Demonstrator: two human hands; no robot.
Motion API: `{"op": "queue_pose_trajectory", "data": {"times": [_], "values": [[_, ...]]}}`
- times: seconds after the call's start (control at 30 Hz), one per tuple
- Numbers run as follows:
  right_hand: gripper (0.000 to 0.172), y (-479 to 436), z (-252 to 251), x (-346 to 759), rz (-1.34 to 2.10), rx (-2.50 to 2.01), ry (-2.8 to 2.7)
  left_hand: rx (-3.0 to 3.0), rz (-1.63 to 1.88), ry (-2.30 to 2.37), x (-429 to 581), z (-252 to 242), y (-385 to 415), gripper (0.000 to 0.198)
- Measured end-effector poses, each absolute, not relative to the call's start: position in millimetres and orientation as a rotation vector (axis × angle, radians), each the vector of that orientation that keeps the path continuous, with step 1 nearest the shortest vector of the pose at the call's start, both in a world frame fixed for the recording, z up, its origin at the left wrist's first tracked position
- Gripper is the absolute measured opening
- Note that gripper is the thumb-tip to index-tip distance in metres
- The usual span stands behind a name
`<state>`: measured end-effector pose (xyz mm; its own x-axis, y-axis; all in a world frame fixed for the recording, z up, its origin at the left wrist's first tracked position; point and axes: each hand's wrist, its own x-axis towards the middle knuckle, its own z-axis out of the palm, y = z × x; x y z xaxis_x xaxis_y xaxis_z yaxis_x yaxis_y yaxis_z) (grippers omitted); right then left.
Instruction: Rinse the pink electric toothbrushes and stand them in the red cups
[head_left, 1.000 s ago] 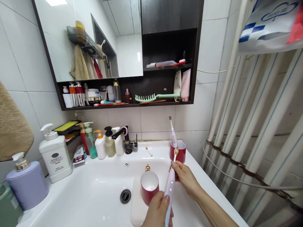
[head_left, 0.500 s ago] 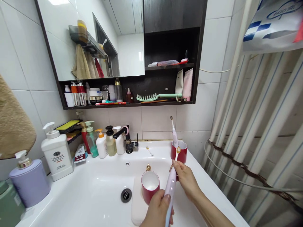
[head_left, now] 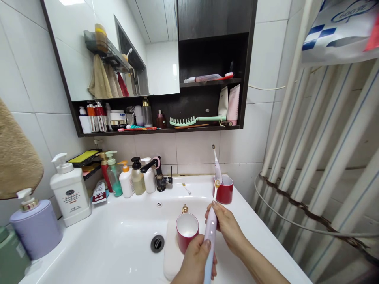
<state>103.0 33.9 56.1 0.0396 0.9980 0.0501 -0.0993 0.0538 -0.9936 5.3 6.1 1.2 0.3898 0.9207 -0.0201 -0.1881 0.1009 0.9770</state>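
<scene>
An electric toothbrush point(head_left: 210, 230) with a pink-to-blue handle is held upright over the right side of the basin. My left hand point(head_left: 194, 258) is wrapped round its lower handle. The fingers of my right hand point(head_left: 226, 225) pinch its upper end, just below the white neck and brush head point(head_left: 217, 184). Left of the hands, a red cup point(head_left: 187, 234) with a white inside stands on a pale soap-coloured pad point(head_left: 171, 256). Behind the hands, another red cup point(head_left: 225, 193) holds a second toothbrush point(head_left: 217, 167). A loose brush head point(head_left: 186, 189) lies on the sink's back ledge.
A black faucet point(head_left: 160, 177) rises behind the white sink point(head_left: 124, 236). Pump bottles line the left rim, including a purple one point(head_left: 37, 228) and a white one point(head_left: 71, 193). Above hangs a dark cabinet point(head_left: 214, 59) with toiletries. Pipes point(head_left: 325, 165) run along the right.
Both hands and the toothbrush have shifted slightly left, and its brush head now leans less to the right. The right fingers still grip near the neck.
</scene>
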Motion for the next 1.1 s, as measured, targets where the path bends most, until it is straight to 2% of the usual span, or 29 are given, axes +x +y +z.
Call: {"op": "queue_pose_trajectory", "data": {"times": [0.17,0.4,0.6,0.7,0.83,0.9,1.03,1.1], "values": [[0.026,34.5,58.7,108.1,1.136,-1.107,-1.064,1.158,0.872,0.738,3.1,3.6,5.9,0.042],[0.024,36.9,58.9,110.0,1.090,-1.134,-1.130,1.274,0.997,0.919,6.7,-2.9,2.3,0.039],[0.028,28.7,61.2,96.3,1.197,-1.071,-1.277,1.299,1.082,0.933,-2.9,17.3,6.0,0.035],[0.029,33.4,67.8,86.4,1.055,-1.003,-1.354,1.406,1.247,0.982,-16.1,28.7,12.2,0.028],[0.029,55.4,72.3,76.2,0.766,-1.043,-1.383,1.646,1.425,1.324,-32.5,32.7,18.1,0.026],[0.029,66.3,67.7,71.6,0.679,-1.103,-1.443,1.876,1.315,1.450,-37.3,31.6,18.4,0.026],[0.025,75.9,51.3,62.9,0.646,-1.164,-1.563,2.345,0.746,1.526,-43.4,26.8,18.1,0.026],[0.023,76.6,44.8,60.3,0.647,-1.169,-1.591,2.426,0.615,1.527,-46.3,23.1,19.3,0.022]]}}
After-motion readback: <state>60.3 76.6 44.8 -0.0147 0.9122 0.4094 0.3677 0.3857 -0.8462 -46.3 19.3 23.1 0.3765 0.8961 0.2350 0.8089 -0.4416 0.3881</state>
